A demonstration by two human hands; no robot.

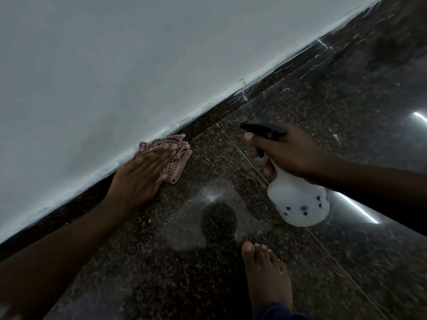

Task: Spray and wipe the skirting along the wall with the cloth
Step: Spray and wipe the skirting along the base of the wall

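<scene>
The left hand (141,174) is lying flat and open, pressing the cloth (174,155) against the skirting (203,122); the right hand (291,153), nearby, is gripping the spray bottle (298,204) closed around its neck.

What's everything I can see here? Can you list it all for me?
wall: one, pale grey-white, upper left, running diagonally
skirting: one strip, dark speckled stone, along the foot of the wall, with white smears on its top edge
floor: dark polished speckled stone tiles, with light reflections and a pale misty patch near the middle
cloth: one, red and white checked, crumpled, pressed against the skirting
spray bottle: one, white with small blue marks and a black trigger head, held above the floor, right of centre
left hand: flat on the cloth
right hand: wrapped around the neck of the spray bottle
foot: one, bare, on the floor at bottom centre
</scene>
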